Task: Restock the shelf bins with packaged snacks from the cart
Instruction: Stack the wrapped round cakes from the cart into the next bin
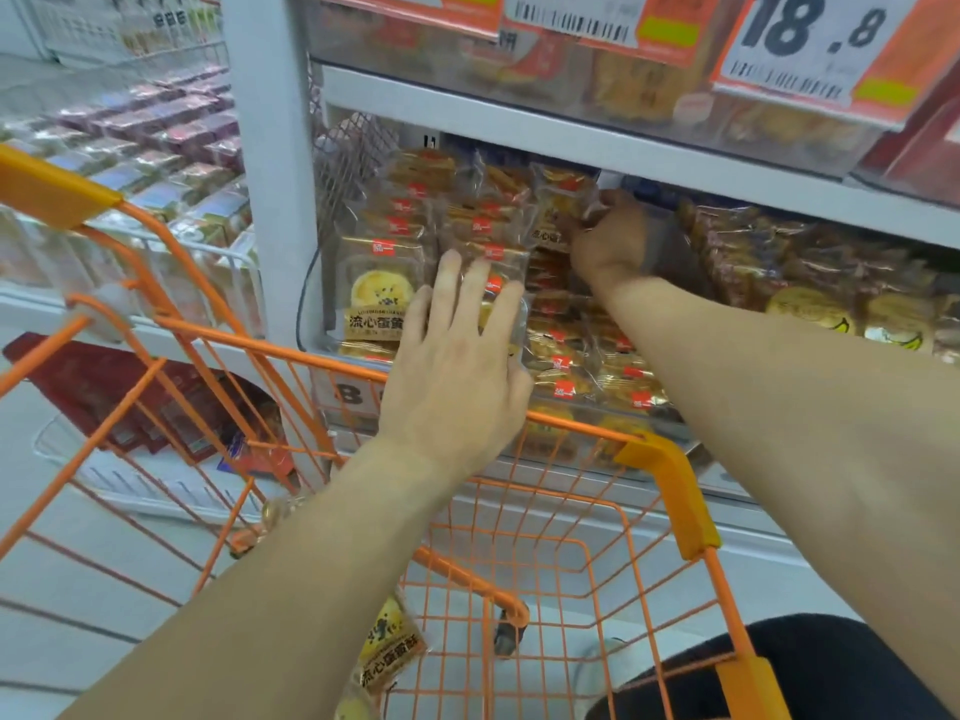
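Snack packets point(395, 252) in clear wrap fill the shelf bin point(582, 402) in leaning rows, too many and too overlapped to count. The left hand point(457, 366) lies flat against the front packets, fingers point(449, 280) straight and spread. The right hand point(610, 241) reaches deeper under the upper shelf point(519, 129), its fingers curled round one packet point(563, 205) at the top of the pile. An orange cart point(670, 491) stands between the person and the bin; one packet in the cart point(389, 646) shows plainly. A price tag point(810, 44) hangs above.
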A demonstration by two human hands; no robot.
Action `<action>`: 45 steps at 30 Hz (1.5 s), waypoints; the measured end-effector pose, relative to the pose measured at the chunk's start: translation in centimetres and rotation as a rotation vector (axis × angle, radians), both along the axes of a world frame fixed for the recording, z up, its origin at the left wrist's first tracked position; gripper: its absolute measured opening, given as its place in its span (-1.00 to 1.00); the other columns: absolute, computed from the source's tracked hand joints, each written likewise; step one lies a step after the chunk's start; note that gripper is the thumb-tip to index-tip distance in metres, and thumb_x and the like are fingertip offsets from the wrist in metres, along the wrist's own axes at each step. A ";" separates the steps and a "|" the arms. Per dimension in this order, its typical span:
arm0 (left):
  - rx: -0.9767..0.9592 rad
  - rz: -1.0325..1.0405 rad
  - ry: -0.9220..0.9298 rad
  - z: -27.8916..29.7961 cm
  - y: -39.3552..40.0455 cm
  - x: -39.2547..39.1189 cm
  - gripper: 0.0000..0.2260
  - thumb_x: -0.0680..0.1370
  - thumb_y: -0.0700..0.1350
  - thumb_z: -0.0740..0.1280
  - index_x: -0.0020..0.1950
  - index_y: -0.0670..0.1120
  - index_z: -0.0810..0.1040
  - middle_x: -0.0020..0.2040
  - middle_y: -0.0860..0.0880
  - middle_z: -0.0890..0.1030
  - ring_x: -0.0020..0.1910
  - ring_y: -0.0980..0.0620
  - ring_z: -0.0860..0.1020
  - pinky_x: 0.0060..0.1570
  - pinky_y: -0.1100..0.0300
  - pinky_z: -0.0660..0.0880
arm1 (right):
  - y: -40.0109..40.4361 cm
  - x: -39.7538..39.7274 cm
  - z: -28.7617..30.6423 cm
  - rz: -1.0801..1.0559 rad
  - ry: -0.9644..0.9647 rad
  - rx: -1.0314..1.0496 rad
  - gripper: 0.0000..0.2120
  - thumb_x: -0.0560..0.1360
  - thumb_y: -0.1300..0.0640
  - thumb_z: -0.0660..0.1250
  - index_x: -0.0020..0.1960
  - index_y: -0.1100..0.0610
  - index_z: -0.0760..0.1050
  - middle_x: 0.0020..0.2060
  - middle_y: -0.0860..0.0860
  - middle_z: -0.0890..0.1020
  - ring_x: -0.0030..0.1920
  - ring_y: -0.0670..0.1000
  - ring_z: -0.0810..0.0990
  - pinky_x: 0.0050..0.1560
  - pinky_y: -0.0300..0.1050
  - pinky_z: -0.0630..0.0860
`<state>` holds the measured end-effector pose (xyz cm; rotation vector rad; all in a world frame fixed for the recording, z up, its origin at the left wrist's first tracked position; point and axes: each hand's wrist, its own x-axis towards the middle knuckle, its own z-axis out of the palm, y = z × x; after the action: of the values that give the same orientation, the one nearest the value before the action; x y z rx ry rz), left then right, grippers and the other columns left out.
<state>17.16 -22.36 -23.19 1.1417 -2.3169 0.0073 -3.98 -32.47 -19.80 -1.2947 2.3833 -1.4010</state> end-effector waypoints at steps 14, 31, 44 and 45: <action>0.077 -0.064 0.008 0.6 -0.2 0.5 -0.46 0.57 -0.01 0.20 0.55 -0.04 0.24 0.59 -0.11 0.17 0.60 -0.15 -0.04 0.52 -0.10 0.01 | 7.3 2.2 1.0 0.171 0.238 0.183 -0.63 0.51 0.36 0.28 0.28 0.14 0.46 0.12 0.05 0.55 0.07 0.02 0.57 -0.03 -0.25 0.46; 0.858 0.059 -0.864 2.7 6.1 9.9 -0.82 0.63 -0.22 0.16 -0.14 -0.20 0.47 -0.23 -0.15 0.50 -0.25 -0.12 0.56 -0.29 0.14 0.44 | 17.7 16.4 -4.3 1.216 0.747 1.134 -0.51 0.46 -0.04 0.51 0.29 0.14 0.50 0.11 0.01 0.60 0.10 0.10 0.58 0.00 -0.07 0.53; 1.114 0.171 -0.741 -1.9 4.6 11.9 -0.79 0.59 -0.16 0.16 -0.03 -0.24 0.54 -0.12 -0.24 0.69 -0.35 -0.10 0.65 -0.30 0.11 0.62 | 17.1 19.0 -11.8 1.161 0.537 0.919 -0.82 0.47 0.27 0.42 -0.10 0.14 0.41 -0.06 0.14 0.56 -0.10 0.13 0.50 -0.17 -0.09 0.42; 1.084 0.141 -0.710 -2.0 4.5 11.8 -0.80 0.58 -0.17 0.18 -0.01 -0.23 0.56 -0.09 -0.22 0.69 -0.29 -0.11 0.67 -0.31 0.12 0.61 | 17.1 18.8 -10.9 1.167 0.569 0.932 -0.84 0.48 0.27 0.41 -0.10 0.14 0.42 -0.11 0.12 0.56 -0.11 0.13 0.50 -0.19 -0.10 0.39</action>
<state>28.97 -17.84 -25.19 2.0574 -2.8990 -1.0599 14.80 -15.41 -30.69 -2.1854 1.4300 0.3751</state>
